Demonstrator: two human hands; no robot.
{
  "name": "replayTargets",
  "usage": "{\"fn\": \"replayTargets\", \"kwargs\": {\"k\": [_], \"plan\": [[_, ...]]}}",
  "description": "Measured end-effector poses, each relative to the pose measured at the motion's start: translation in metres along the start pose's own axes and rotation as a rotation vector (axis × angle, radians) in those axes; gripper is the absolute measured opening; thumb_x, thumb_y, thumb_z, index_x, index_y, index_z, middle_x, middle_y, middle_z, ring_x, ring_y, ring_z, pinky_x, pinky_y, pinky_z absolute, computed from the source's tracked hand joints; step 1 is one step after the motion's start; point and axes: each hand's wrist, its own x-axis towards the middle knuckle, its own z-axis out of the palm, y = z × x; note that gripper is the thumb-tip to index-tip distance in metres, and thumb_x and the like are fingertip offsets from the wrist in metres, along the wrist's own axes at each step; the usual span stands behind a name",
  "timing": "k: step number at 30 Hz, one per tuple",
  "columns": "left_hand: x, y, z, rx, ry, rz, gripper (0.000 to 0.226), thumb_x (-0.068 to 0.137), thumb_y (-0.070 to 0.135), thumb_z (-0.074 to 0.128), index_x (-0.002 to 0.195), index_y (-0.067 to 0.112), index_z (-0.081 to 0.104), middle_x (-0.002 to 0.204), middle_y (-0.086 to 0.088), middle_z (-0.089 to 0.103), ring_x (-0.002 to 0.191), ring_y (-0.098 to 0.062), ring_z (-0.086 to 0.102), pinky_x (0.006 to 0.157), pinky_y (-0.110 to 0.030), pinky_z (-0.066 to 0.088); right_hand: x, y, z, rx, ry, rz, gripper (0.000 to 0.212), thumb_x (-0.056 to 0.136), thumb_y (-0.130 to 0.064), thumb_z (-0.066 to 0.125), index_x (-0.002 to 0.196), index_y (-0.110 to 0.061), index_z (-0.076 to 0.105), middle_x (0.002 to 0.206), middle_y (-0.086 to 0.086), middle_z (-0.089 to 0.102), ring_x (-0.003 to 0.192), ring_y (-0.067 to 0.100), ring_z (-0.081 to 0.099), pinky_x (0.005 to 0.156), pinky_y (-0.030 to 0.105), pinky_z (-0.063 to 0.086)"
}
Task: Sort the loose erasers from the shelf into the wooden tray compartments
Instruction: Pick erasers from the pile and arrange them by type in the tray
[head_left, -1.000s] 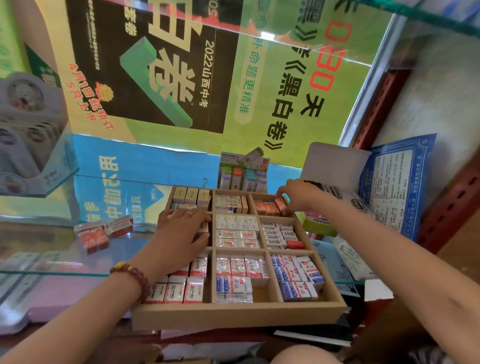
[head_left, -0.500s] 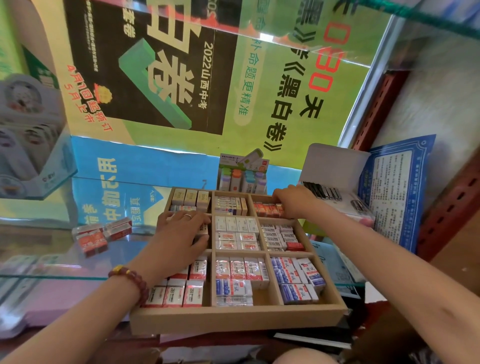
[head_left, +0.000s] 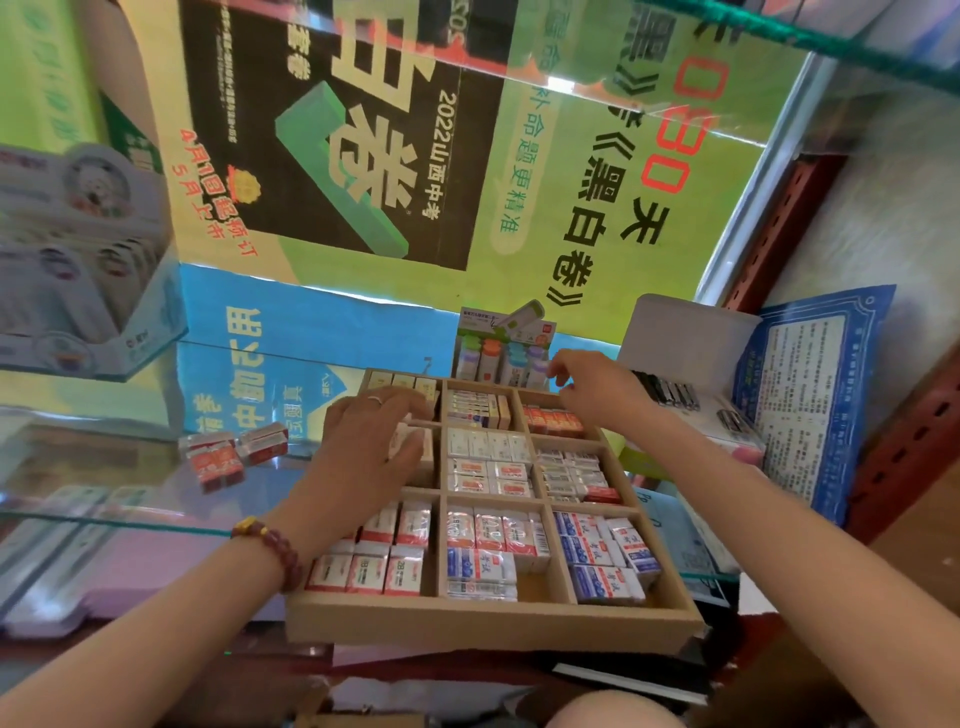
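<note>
Right hand: the right hand (head_left: 592, 397) hovers just above the upper right compartment of the wooden tray (head_left: 493, 629), near the back rim.
Right fingers: the fingertips (head_left: 558, 370) are curled together. I cannot tell if they pinch something or are empty.
Red erasers: the red erasers (head_left: 553, 421) stand in 1 row in that upper right compartment, right of centre in the frame, just below the right hand.
Meaning for the task: I judge that 1 red eraser is now placed and the hand is free for the next piece.
Left hand: the left hand (head_left: 374, 441) rests on the erasers of the left column, middle compartment. Its fingers (head_left: 410, 402) lie nearly straight and spread, and I see no clear grip.
Loose erasers: the loose erasers (head_left: 234, 452), red and white, lie on the glass shelf (head_left: 104, 467) at the left of the frame, apart from the tray, so the sorting is not finished.
Difference from 1 s ago: then the right hand pinched a red eraser at the end of the row; 0.5 s ago it pressed down into the compartment; now it is raised.
Unchanged: the left hand, the tray and the loose erasers keep the same places.
</note>
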Motion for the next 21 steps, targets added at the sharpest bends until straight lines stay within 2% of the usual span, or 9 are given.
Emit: {"fn": "replayTargets", "kwargs": {"k": [2,4,7,8,10,13,15,18,21], "plan": [[-0.004,-0.008,-0.016,0.029,0.064,0.041,0.029,0.08,0.036,0.034,0.094,0.026,0.058,0.104,0.011,0.063,0.099,-0.013,0.056,0.088,-0.026,0.025,-0.007,-0.035,-0.01,0.179,0.028,-0.108,0.026,0.089,-0.005,0.046,0.108,-0.013,0.061,0.106,0.004,0.065,0.098,0.023,0.06,0.08,0.034,0.049],[-0.012,-0.024,-0.033,0.109,0.101,0.013,0.028,0.08,0.03,0.036,0.089,0.021,0.061,0.097,0.006,0.066,0.09,-0.019,0.061,0.085,-0.03,0.033,-0.011,-0.077,-0.013,0.238,0.008,-0.255,0.025,0.087,-0.005,0.047,0.104,-0.015,0.063,0.1,0.0,0.065,0.095,0.019,0.06,0.084,0.035,0.051],[-0.032,-0.058,-0.053,0.216,0.115,-0.225,0.026,0.077,0.028,0.046,0.09,0.016,0.065,0.098,-0.003,0.067,0.089,-0.028,0.064,0.08,-0.038,0.043,-0.009,-0.142,0.0,0.228,-0.06,-0.418,0.028,0.085,-0.007,0.051,0.108,-0.018,0.062,0.107,-0.003,0.062,0.101,0.015,0.054,0.088,0.034,0.047],[-0.039,-0.068,-0.058,0.244,0.105,-0.317,0.031,0.074,0.032,0.048,0.093,0.014,0.066,0.102,-0.007,0.066,0.09,-0.031,0.064,0.08,-0.039,0.046,-0.006,-0.162,0.008,0.231,-0.096,-0.456,0.031,0.085,-0.008,0.052,0.112,-0.019,0.061,0.111,-0.003,0.061,0.105,0.016,0.052,0.09,0.034,0.045],[-0.053,-0.087,-0.067,0.254,0.055,-0.43,0.057,0.068,0.044,0.042,0.106,0.009,0.065,0.115,-0.015,0.062,0.1,-0.034,0.062,0.086,-0.043,0.049,0.003,-0.199,0.028,0.2,-0.207,-0.519,0.043,0.084,-0.01,0.057,0.125,-0.019,0.055,0.124,0.002,0.057,0.117,0.02,0.049,0.096,0.035,0.042],[-0.07,-0.107,-0.076,0.318,-0.05,-0.474,0.087,0.056,0.065,0.036,0.124,0.014,0.057,0.139,-0.015,0.046,0.126,-0.029,0.047,0.102,-0.042,0.04,0.016,-0.241,0.058,0.069,-0.348,-0.558,0.064,0.083,-0.015,0.066,0.141,-0.018,0.04,0.141,0.009,0.045,0.13,0.028,0.041,0.105,0.038,0.037],[-0.075,-0.115,-0.079,0.321,-0.07,-0.496,0.091,0.053,0.072,0.035,0.126,0.021,0.055,0.145,-0.01,0.041,0.132,-0.024,0.04,0.105,-0.042,0.036,0.023,-0.254,0.073,-0.01,-0.368,-0.551,0.069,0.082,-0.017,0.069,0.143,-0.02,0.035,0.143,0.008,0.043,0.129,0.029,0.041,0.102,0.038,0.039],[-0.074,-0.121,-0.081,0.316,-0.079,-0.449,0.085,0.056,0.073,0.036,0.125,0.027,0.054,0.149,-0.003,0.036,0.135,-0.021,0.036,0.106,-0.044,0.034,0.028,-0.263,0.083,-0.013,-0.355,-0.559,0.056,0.084,-0.02,0.068,0.135,-0.019,0.043,0.135,0.006,0.051,0.123,0.028,0.048,0.093,0.036,0.042],[-0.07,-0.122,-0.08,0.333,-0.121,-0.416,0.086,0.056,0.073,0.033,0.128,0.028,0.049,0.148,0.003,0.037,0.134,-0.018,0.037,0.107,-0.039,0.033,0.033,-0.266,0.082,0.006,-0.323,-0.547,0.045,0.083,-0.026,0.069,0.124,-0.02,0.05,0.127,0.002,0.056,0.117,0.023,0.051,0.088,0.034,0.043]]}}
